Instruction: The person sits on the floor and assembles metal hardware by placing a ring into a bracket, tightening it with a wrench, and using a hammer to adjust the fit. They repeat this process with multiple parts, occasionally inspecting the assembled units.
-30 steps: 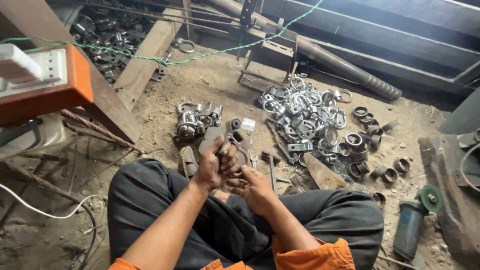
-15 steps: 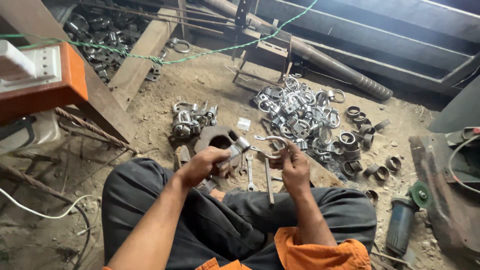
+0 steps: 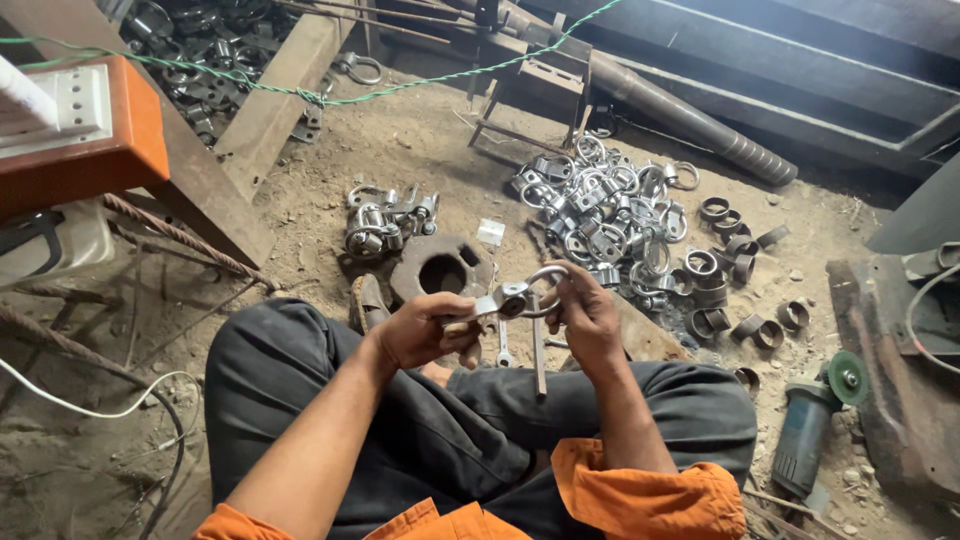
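I sit cross-legged on a dirt floor and hold a grey metal ring clamp (image 3: 528,291) above my knees. My left hand (image 3: 425,330) grips the clamp's flat strap end. My right hand (image 3: 585,312) closes around the ring side and also holds a long thin metal tool (image 3: 538,350) that hangs down from it. Just beyond my hands a round rusty metal block with a centre hole (image 3: 441,268) rests on the ground, and a wrench (image 3: 504,345) lies below the clamp.
A heap of shiny clamps (image 3: 600,215) lies ahead right, dark rings (image 3: 725,265) beside it. A small cluster of clamps (image 3: 385,222) sits ahead left. An angle grinder (image 3: 815,425) lies at right. An orange box (image 3: 85,150), wooden beams and a steel pipe (image 3: 690,115) border the area.
My hands rose from my lap and spread apart, bringing the clamp up in front of me. My right hand swung out to the right and came back to grip the ring end.
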